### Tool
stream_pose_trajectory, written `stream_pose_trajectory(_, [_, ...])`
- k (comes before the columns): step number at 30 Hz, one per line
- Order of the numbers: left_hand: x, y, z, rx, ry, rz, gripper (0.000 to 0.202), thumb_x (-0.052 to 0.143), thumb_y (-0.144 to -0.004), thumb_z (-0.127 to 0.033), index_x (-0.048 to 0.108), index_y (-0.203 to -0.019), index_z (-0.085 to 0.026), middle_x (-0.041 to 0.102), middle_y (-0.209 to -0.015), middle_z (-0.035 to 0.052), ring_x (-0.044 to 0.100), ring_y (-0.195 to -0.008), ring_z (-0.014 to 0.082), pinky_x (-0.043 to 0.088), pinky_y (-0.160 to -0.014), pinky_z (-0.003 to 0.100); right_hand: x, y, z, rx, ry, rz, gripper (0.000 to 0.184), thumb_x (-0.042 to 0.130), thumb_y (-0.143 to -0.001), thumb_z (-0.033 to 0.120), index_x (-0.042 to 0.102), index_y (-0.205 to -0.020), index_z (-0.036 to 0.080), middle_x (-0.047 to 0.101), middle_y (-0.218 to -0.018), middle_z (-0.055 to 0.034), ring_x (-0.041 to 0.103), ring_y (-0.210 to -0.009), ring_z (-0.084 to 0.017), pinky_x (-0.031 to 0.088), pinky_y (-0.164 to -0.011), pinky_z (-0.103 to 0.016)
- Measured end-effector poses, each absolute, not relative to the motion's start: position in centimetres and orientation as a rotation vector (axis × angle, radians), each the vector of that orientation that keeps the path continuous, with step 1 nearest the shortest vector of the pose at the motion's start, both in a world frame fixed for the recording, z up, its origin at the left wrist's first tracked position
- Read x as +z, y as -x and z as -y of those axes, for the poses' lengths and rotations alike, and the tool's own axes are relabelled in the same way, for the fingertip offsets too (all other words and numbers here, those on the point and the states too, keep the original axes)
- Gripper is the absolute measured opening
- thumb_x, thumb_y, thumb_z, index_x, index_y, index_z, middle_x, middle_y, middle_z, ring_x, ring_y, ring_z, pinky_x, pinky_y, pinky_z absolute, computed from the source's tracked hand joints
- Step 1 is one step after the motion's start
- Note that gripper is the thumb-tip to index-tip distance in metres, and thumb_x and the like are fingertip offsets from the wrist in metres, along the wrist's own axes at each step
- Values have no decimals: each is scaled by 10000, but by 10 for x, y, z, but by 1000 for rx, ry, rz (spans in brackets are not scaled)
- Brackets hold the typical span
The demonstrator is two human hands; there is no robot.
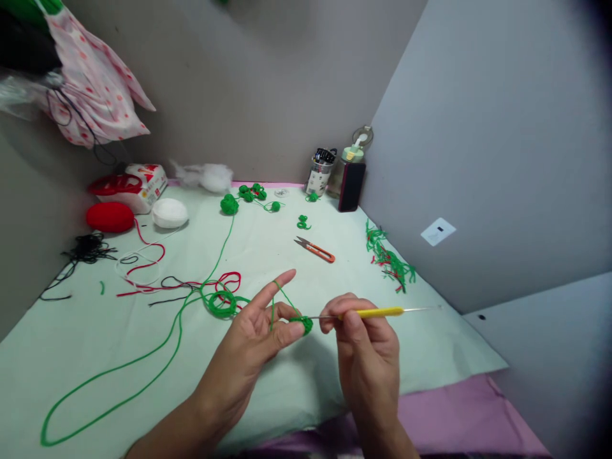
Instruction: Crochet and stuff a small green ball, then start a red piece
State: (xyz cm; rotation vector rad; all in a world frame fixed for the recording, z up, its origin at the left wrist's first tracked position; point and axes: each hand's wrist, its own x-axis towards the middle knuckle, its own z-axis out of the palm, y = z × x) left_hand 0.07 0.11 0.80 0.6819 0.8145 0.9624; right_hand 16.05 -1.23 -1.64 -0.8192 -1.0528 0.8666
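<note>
Between the thumb and fingers of my left hand (261,328) is a small green crochet piece (306,325). That hand's index finger points up, with green yarn (287,295) looped over it and running down to the piece. My right hand (366,347) grips the yellow handle of a crochet hook (377,313). The hook's left metal end meets the top of the green piece; its tip is hidden there. A second thin metal end sticks out to the right. Loose green yarn trails in a long loop across the table to a green ball (229,204).
Orange-handled thread snips (315,249) lie beyond my hands. Green and red yarn scraps (389,258) are at right. Red (109,217) and white (170,213) yarn balls sit at left. A phone (352,187) leans on a bottle (337,172) beside a pen cup (319,175). Grey walls enclose the table.
</note>
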Motion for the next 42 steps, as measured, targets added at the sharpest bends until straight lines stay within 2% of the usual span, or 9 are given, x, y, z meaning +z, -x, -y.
stream_pose_trajectory(6, [8, 1, -2, 1006, -702, -845, 717, 926, -751, -312, 652, -1414, -332, 597, -803, -46, 497, -788, 141, 381, -843, 294, -20, -160, 18, 695, 893, 1131, 187, 603, -1032, 249, 763, -938, 221, 678, -819, -33, 622, -745, -167, 520, -682, -309])
stream_pose_trajectory(13, [5, 1, -2, 998, -755, -875, 299, 901, -770, -362, 808, -1044, -288, 625, -884, -16, 541, -889, 166, 392, -876, 300, -20, -156, 19, 465, 895, 1240, 214, 583, -1023, 157, 766, -1015, 268, 729, -878, -29, 629, -781, -181, 502, -676, -317])
stream_pose_trajectory(19, [1, -2, -1, 981, -753, -874, 265, 889, -780, -389, 817, -1005, -271, 649, -946, 0, 546, -933, 173, 393, -895, 302, -18, -159, 19, 589, 892, 1250, 220, 569, -1037, 163, 762, -1001, 263, 707, -846, -13, 625, -781, -162, 511, -689, -295])
stream_pose_trajectory(22, [3, -3, 0, 974, -728, -835, 328, 896, -780, -354, 799, -1084, -276, 658, -908, -6, 563, -917, 171, 408, -892, 303, -18, -159, 19, 616, 901, 1279, 216, 578, -1034, 165, 766, -1006, 266, 718, -864, -13, 632, -788, -155, 521, -691, -281])
stream_pose_trajectory(27, [6, -5, -1, 969, -663, -757, 737, 901, -788, -242, 600, -1452, -348, 650, -809, -58, 570, -812, 123, 412, -885, 281, -21, -158, 19, 577, 904, 1262, 209, 614, -1013, 155, 783, -1011, 278, 744, -905, -21, 656, -827, -163, 539, -712, -285])
stream_pose_trajectory(33, [5, -2, -1, 950, -631, -735, 992, 907, -739, -140, 429, -1590, -320, 674, -811, -62, 598, -810, 123, 420, -928, 295, -21, -159, 16, 664, 880, 1278, 177, 636, -1010, 210, 799, -1011, 279, 778, -931, -45, 713, -901, -201, 586, -756, -333])
stream_pose_trajectory(37, [5, -2, 0, 943, -668, -743, 938, 891, -797, -232, 412, -1600, -297, 698, -853, -40, 615, -852, 138, 417, -985, 320, -22, -160, 12, 725, 869, 1250, 162, 651, -1005, 222, 807, -985, 261, 787, -907, -50, 721, -872, -198, 590, -750, -330])
stream_pose_trajectory(40, [6, -2, 0, 983, -700, -754, 798, 875, -827, -275, 507, -1535, -288, 694, -887, -28, 625, -921, 158, 402, -1037, 336, -23, -160, 13, 708, 885, 1194, 188, 622, -1021, 209, 801, -996, 260, 776, -900, -41, 690, -803, -172, 565, -709, -304])
stream_pose_trajectory(42, [7, -2, -1, 1000, -709, -774, 722, 874, -829, -284, 565, -1482, -295, 677, -893, -32, 617, -936, 162, 406, -1023, 329, -24, -160, 16, 631, 908, 1232, 215, 604, -1023, 178, 798, -1021, 272, 774, -924, -42, 688, -825, -177, 563, -720, -309])
